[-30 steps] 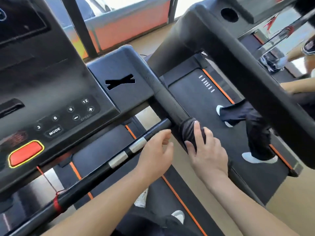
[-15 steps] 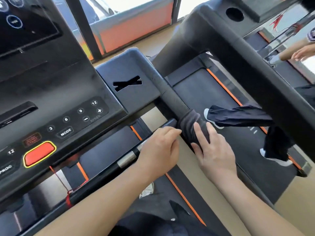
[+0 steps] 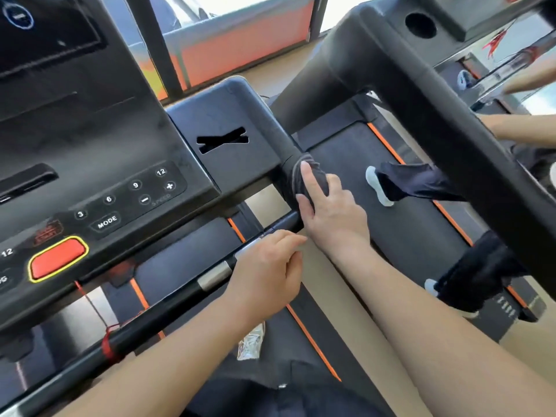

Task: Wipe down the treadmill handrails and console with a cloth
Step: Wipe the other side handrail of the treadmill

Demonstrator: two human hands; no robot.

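A dark grey cloth (image 3: 296, 179) is wrapped around the black right handrail (image 3: 279, 136) where it joins the console (image 3: 90, 139). My right hand (image 3: 331, 209) grips the cloth around the rail, index finger stretched along it. My left hand (image 3: 267, 272) rests curled over the black crossbar (image 3: 168, 299) with its silver sensor pads, fingers bent around it. The console has grey number keys, a MODE key and a red stop button (image 3: 58, 258).
A neighbouring treadmill's thick black frame (image 3: 451, 130) crosses the right side. Another person's legs in dark trousers and white shoes (image 3: 379, 185) walk on its belt (image 3: 391, 224). A red safety cord (image 3: 109, 344) is tied on the crossbar. Windows are beyond.
My right hand slid the cloth up the handrail toward the console. My left hand stayed on the crossbar. The other person's legs stepped along the neighbouring belt.
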